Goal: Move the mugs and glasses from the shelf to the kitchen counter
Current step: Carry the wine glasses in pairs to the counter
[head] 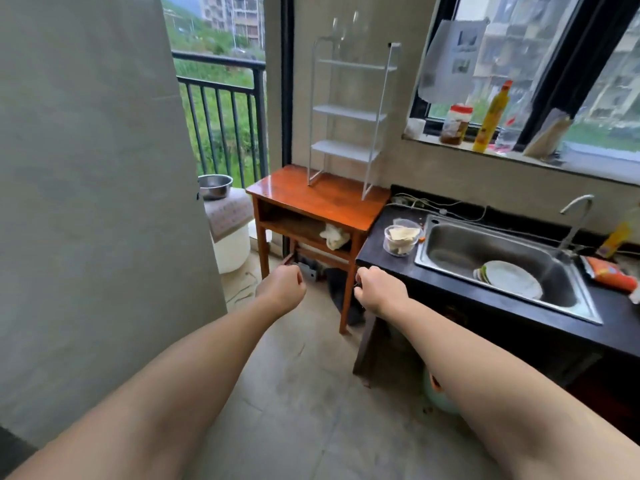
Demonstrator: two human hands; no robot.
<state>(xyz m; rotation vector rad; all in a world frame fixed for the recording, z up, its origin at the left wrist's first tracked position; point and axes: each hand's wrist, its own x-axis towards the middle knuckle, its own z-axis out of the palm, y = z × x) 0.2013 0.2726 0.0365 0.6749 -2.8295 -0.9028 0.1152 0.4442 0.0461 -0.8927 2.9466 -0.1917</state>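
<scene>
A white wire shelf rack (348,112) stands on a small wooden table (322,199) against the wall. Its three lower shelves look bare. On its top level I make out two faint clear stemmed glasses (343,27), blurred against the wall. No mugs are visible. The dark kitchen counter (450,289) runs to the right of the table. My left hand (282,287) and my right hand (379,289) are stretched forward low in front of the table, both curled into loose fists, well below the rack.
A steel sink (450,251) in the counter holds white plates (509,278). A glass bowl (401,239) sits at the counter's left end. Bottles stand on the window sill (491,116). A grey wall panel (86,202) fills the left. A balcony railing (225,116) lies beyond.
</scene>
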